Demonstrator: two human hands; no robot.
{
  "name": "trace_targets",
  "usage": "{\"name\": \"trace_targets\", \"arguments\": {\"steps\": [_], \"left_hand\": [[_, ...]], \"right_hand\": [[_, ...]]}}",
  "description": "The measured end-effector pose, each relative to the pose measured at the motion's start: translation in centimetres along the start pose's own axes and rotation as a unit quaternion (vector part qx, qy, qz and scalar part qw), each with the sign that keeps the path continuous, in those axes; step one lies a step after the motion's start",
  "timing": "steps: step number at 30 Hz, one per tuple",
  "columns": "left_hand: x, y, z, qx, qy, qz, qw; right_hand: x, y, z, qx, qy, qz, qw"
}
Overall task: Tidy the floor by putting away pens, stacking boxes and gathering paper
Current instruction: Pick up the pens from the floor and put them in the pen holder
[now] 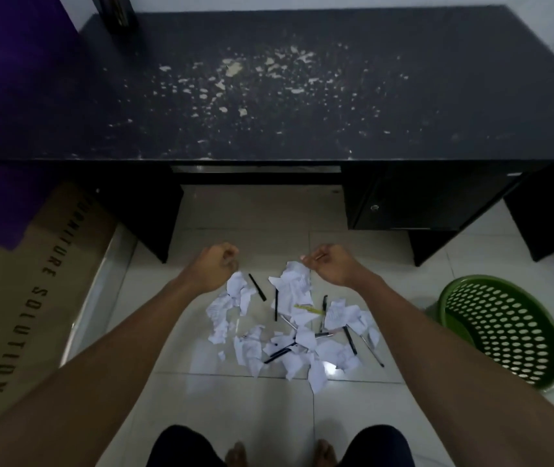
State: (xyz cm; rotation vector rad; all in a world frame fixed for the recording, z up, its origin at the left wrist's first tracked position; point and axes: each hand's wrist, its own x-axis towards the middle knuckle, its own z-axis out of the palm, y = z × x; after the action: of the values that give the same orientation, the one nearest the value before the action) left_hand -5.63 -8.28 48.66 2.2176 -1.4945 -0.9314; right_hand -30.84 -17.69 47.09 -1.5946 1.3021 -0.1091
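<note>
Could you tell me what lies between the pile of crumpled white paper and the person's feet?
Nothing but bare glossy white floor tile, as the head view shows.

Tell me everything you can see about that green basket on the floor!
The green basket is round and looks like plastic, with a smooth rim and walls full of little oval holes. It sits on the white tiled floor with its opening facing up toward the camera, to the right of the crumpled paper and near the dark desk. Nothing shows inside it, and only the floor touches it.
</note>
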Motion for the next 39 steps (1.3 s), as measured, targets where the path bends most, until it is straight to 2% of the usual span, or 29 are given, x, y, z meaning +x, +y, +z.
{"name": "trace_targets", "arguments": {"steps": [9, 17, 28, 32, 39], "left_hand": [[5.3, -6.5, 8.8, -0.013, 0.029, 0.032, 0.999], [10.3, -14.0, 16.7, -0.027, 0.043, 0.022, 0.998], [13.4, -23.7, 31.2, -0.060, -0.008, -0.004, 0.998], [14.2, -26.4, 35.6, -0.065, -0.040, -0.007, 0.997], [14.6, -29.9, 40.0, -0.041, -0.083, -0.004, 0.996]], "right_hand": [[7.0, 8.6, 5.5, 0.000, 0.039, 0.010, 0.999], [12.8, 18.0, 10.4, -0.013, 0.044, 0.031, 0.998], [17.7, 29.4, 18.3, -0.043, 0.058, 0.045, 0.996], [18.7, 33.0, 21.6, -0.070, 0.030, 0.050, 0.996], [19.3, 36.9, 26.0, -0.134, 0.030, 0.003, 0.991]]}}
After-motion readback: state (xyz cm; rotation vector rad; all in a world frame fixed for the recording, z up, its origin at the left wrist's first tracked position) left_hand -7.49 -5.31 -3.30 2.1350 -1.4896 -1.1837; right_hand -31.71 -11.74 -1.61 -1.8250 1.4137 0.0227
